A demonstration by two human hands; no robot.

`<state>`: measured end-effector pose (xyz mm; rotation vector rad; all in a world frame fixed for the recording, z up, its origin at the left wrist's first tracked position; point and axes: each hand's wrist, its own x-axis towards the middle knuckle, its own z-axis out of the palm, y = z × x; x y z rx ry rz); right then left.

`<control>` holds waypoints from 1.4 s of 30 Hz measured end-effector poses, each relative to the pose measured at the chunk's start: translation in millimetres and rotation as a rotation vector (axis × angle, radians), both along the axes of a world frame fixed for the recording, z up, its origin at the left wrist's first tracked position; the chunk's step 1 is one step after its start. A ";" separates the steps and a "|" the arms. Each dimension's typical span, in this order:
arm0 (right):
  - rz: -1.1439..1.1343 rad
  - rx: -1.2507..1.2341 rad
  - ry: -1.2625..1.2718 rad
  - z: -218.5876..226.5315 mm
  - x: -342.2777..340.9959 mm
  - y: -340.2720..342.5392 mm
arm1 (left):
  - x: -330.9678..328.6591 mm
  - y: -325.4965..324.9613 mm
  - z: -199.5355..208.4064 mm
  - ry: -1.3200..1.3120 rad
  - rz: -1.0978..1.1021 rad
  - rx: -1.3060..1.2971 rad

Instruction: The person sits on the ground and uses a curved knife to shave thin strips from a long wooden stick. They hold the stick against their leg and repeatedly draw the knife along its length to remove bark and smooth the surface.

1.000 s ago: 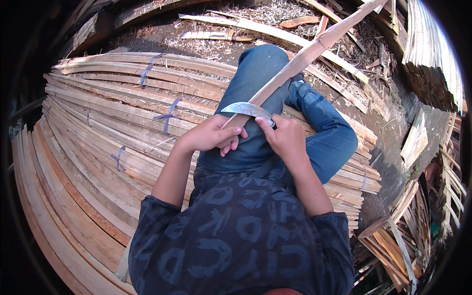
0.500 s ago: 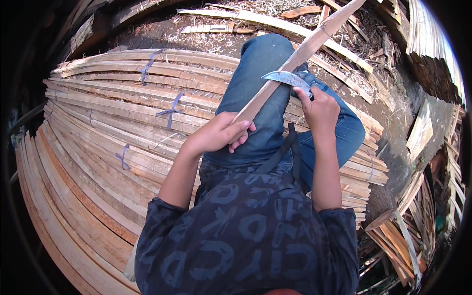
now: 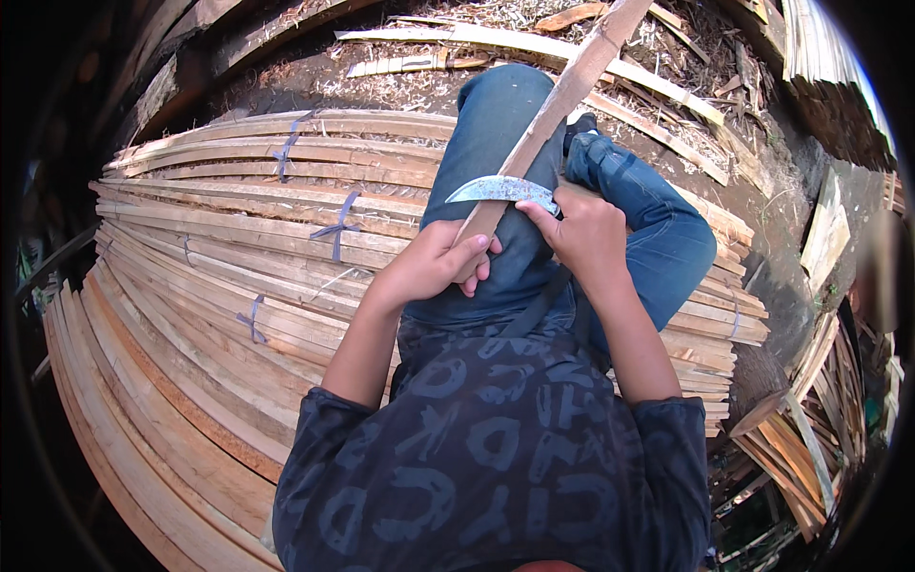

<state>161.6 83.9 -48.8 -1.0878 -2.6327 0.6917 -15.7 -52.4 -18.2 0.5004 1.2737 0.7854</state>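
Observation:
My left hand (image 3: 441, 263) is wrapped round the near end of a long wooden strip (image 3: 546, 119), which slants up and away to the right over my thigh. In my right hand (image 3: 586, 229) is a curved knife (image 3: 496, 189), its handle mostly hidden by the fingers. The grey, spotted blade lies across the strip a little beyond my left hand, its tip pointing left. My thumb rests near the base of the blade.
Bundles of wooden strips (image 3: 229, 224), tied with bluish bands (image 3: 338, 227), spread beneath me and to the left. Shavings and loose slats (image 3: 515, 43) litter the ground ahead. At right are a log (image 3: 760, 386) and stacked offcuts (image 3: 786, 467).
The knife has slid down the strip toward me, closer to my left hand. My right hand came nearer and leftward. The strip now stands a bit steeper, its far end shifted left.

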 end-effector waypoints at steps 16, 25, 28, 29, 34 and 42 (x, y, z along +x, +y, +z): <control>-0.269 0.096 -0.047 -35.3 4.8 75.0 | 2.0 6.8 4.0 0.030 -0.031 -0.010; -0.687 -0.314 -0.164 -48.2 126.1 147.4 | -0.5 -1.0 -7.7 -0.066 0.016 0.036; -0.468 -0.268 -0.073 -26.0 83.0 86.0 | 1.5 5.2 -6.6 -0.072 -0.005 0.011; -0.388 -0.295 -0.045 -18.4 66.2 71.3 | 1.7 7.3 -6.6 -0.071 -0.014 0.011; -0.079 -0.177 0.066 -11.7 11.7 38.0 | 5.3 12.5 -1.8 -0.023 -0.036 -0.028; -0.010 0.172 0.170 -42.0 -4.6 81.1 | 7.3 11.8 6.4 0.063 -0.035 -0.060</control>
